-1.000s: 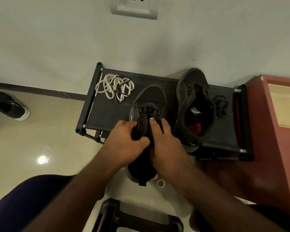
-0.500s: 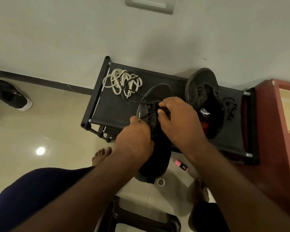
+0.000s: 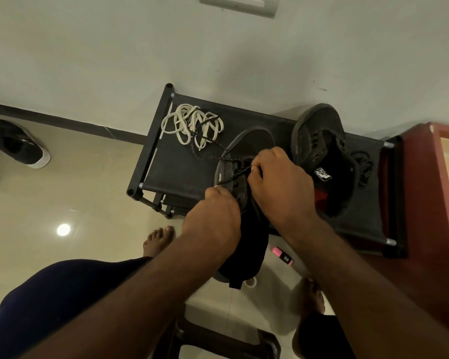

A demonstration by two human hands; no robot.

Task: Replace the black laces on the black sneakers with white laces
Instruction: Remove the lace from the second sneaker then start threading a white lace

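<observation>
Now my right hand (image 3: 280, 187) pinches the black lace (image 3: 208, 158) on the sneaker (image 3: 246, 141), and my left hand (image 3: 213, 221) grips its side. Its toe lies on the rack (image 3: 176, 167); its heel hangs past the front edge. The white laces (image 3: 192, 125) sit near the back left corner, apart from my hands. The other sneaker (image 3: 319, 141) stands at the back right.

Both bare forearms reach forward, side by side. The left hand (image 3: 213, 218) and right hand (image 3: 280, 187) each pinch a thin black lace (image 3: 233, 176), fingers (image 3: 267, 156) curled.
</observation>
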